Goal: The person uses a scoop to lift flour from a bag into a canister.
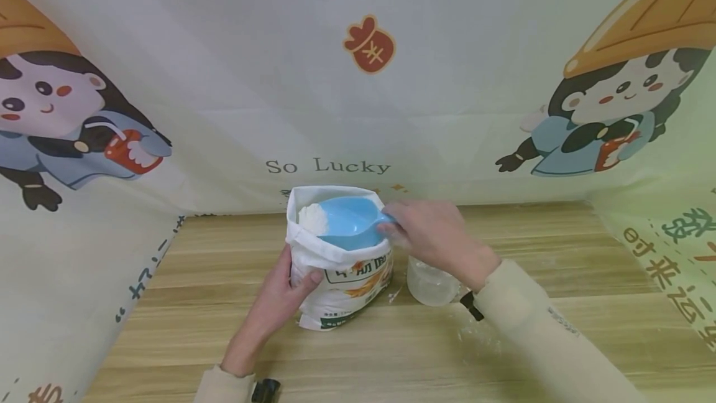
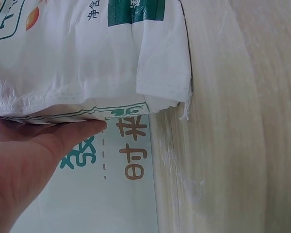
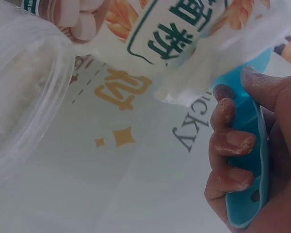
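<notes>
A white flour bag [image 1: 321, 294] with green and orange print stands with its top pulled open. Inside its mouth lies a light-blue scoop [image 1: 355, 216], with white flour [image 1: 313, 219] at the scoop's front end. My right hand [image 1: 433, 232] grips the scoop handle; in the right wrist view its fingers [image 3: 235, 141], dusted with flour, curl round the blue handle [image 3: 247, 194]. My left hand [image 1: 286, 294] holds the bag's left side, thumb on the front. In the left wrist view the left hand [image 2: 26, 165] lies against the bag [image 2: 106, 63].
A clear plastic container [image 1: 431, 285] stands right of the bag, under my right forearm; its open rim [image 3: 63, 63] shows in the right wrist view. Flour is spilled on the wooden tabletop [image 1: 492, 334]. Printed cloth [image 1: 268, 111] surrounds the table's back and sides.
</notes>
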Motion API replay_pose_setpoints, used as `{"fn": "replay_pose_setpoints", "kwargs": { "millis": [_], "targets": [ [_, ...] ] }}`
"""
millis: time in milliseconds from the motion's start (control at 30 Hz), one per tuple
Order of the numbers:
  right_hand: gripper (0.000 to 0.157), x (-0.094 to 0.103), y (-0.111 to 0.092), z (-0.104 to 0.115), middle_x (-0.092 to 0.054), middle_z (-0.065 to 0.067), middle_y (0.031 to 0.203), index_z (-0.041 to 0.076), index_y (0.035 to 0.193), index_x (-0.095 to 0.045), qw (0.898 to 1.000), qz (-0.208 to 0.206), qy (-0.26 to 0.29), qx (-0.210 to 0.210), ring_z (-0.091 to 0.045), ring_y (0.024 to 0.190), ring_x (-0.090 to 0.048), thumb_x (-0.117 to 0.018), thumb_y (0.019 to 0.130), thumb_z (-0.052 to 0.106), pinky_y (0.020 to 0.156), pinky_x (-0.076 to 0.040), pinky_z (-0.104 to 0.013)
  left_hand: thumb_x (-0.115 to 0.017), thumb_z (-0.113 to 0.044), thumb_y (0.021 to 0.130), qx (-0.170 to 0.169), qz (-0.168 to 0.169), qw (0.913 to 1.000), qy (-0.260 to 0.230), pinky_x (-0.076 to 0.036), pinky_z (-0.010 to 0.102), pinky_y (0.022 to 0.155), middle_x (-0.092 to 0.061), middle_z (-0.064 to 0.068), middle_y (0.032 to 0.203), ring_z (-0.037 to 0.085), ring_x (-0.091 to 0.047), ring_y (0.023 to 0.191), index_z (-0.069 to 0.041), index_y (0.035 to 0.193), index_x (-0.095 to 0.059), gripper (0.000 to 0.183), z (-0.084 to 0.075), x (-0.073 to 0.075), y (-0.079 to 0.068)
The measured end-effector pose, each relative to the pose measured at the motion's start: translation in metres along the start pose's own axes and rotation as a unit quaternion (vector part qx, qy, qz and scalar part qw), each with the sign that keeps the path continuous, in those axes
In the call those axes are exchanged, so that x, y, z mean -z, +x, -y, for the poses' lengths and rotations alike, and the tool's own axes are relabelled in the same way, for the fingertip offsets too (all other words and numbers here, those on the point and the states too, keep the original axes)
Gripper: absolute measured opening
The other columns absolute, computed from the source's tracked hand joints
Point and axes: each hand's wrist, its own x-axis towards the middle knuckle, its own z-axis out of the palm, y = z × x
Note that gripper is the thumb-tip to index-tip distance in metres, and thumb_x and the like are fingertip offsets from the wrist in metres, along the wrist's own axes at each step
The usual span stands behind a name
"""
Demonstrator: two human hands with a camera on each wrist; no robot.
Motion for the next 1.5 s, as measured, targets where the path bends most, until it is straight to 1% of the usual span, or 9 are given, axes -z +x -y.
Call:
{"fn": "replay_pose_setpoints", "kwargs": {
  "millis": [167, 333, 567, 733, 833, 1000, 1100, 1333, 1500],
  "targets": [
    [0.027, 0.006, -0.005, -0.005, -0.067, 0.008, 0.088, 0.018, 0.114, -0.07, 1.0, -0.001, 0.028, -0.014, -0.013, 0.069, -0.055, -0.066, 0.101, 0.041, 0.053, -0.041, -0.031, -0.069, -0.023, 0.101, 0.0, -0.012, 0.9999, 0.007, -0.051, 0.058, 0.1, -0.058, 0.019, 0.141, 0.037, -0.059, 0.124, -0.013, 0.157, -0.034, 0.067, 0.0, -0.001, -0.001],
    [0.026, 0.006, -0.01, -0.01, -0.068, 0.007, 0.089, 0.016, 0.113, -0.071, 0.998, -0.018, 0.053, -0.005, -0.012, 0.068, -0.054, -0.068, 0.101, 0.038, 0.053, -0.043, -0.029, -0.07, -0.024, 0.101, 0.003, -0.016, 0.9998, 0.015, -0.052, 0.056, 0.097, -0.06, 0.02, 0.137, 0.036, -0.061, 0.12, -0.011, 0.156, -0.035, 0.066, 0.0, -0.001, -0.002],
    [0.025, 0.0, -0.019, -0.017, -0.07, 0.005, 0.094, 0.014, 0.114, -0.072, 0.996, -0.04, 0.079, -0.008, -0.012, 0.074, -0.057, -0.067, 0.102, 0.035, 0.058, -0.048, -0.029, -0.07, -0.024, 0.101, 0.004, -0.013, 0.9999, 0.01, -0.051, 0.058, 0.099, -0.058, 0.018, 0.14, 0.037, -0.06, 0.123, -0.013, 0.155, -0.035, 0.066, -0.001, -0.001, -0.001],
    [0.02, -0.002, -0.025, -0.022, -0.072, 0.004, 0.09, 0.012, 0.11, -0.073, 0.993, -0.073, 0.097, -0.002, -0.011, 0.07, -0.056, -0.071, 0.1, 0.03, 0.059, -0.048, -0.03, -0.07, -0.026, 0.101, 0.007, -0.009, 0.9998, 0.014, -0.051, 0.061, 0.099, -0.058, 0.018, 0.141, 0.038, -0.059, 0.124, -0.012, 0.157, -0.033, 0.068, 0.0, -0.002, -0.001],
    [0.018, 0.0, -0.027, -0.025, -0.073, 0.003, 0.09, 0.011, 0.109, -0.074, 0.991, -0.087, 0.106, 0.0, -0.01, 0.068, -0.055, -0.073, 0.098, 0.027, 0.058, -0.048, -0.03, -0.07, -0.025, 0.101, 0.005, -0.008, 0.9999, 0.01, -0.051, 0.061, 0.098, -0.058, 0.019, 0.141, 0.038, -0.059, 0.124, -0.012, 0.157, -0.033, 0.068, 0.001, -0.002, -0.001],
    [0.016, 0.007, -0.033, -0.029, -0.069, 0.005, 0.084, 0.011, 0.107, -0.074, 0.99, -0.089, 0.109, -0.007, -0.01, 0.065, -0.053, -0.074, 0.098, 0.025, 0.057, -0.046, -0.03, -0.07, -0.022, 0.101, -0.001, -0.01, 1.0, 0.002, -0.052, 0.058, 0.098, -0.059, 0.019, 0.139, 0.038, -0.06, 0.123, -0.012, 0.156, -0.035, 0.066, 0.001, -0.003, 0.0],
    [0.016, 0.011, -0.035, -0.03, -0.067, 0.006, 0.081, 0.011, 0.107, -0.074, 0.99, -0.087, 0.108, -0.013, -0.011, 0.064, -0.051, -0.074, 0.098, 0.025, 0.056, -0.044, -0.03, -0.07, -0.023, 0.101, 0.0, -0.01, 0.9999, 0.006, -0.052, 0.059, 0.098, -0.059, 0.019, 0.14, 0.039, -0.06, 0.123, -0.012, 0.156, -0.035, 0.066, 0.0, -0.003, -0.001],
    [0.017, 0.019, -0.041, -0.032, -0.073, 0.004, 0.089, 0.012, 0.109, -0.075, 0.991, -0.091, 0.102, -0.015, -0.011, 0.067, -0.055, -0.074, 0.098, 0.025, 0.059, -0.047, -0.031, -0.07, -0.024, 0.101, 0.005, -0.009, 0.9999, 0.007, -0.051, 0.062, 0.099, -0.057, 0.02, 0.143, 0.04, -0.059, 0.126, -0.014, 0.159, -0.031, 0.07, 0.0, -0.001, -0.001],
    [0.018, 0.024, -0.045, -0.033, -0.07, 0.005, 0.085, 0.012, 0.11, -0.076, 0.991, -0.091, 0.099, -0.02, -0.012, 0.068, -0.054, -0.074, 0.098, 0.025, 0.06, -0.047, -0.032, -0.07, -0.024, 0.101, 0.003, -0.01, 0.9999, 0.004, -0.052, 0.061, 0.098, -0.058, 0.02, 0.142, 0.04, -0.059, 0.125, -0.014, 0.158, -0.032, 0.069, -0.001, -0.001, -0.001]
  ]
}}
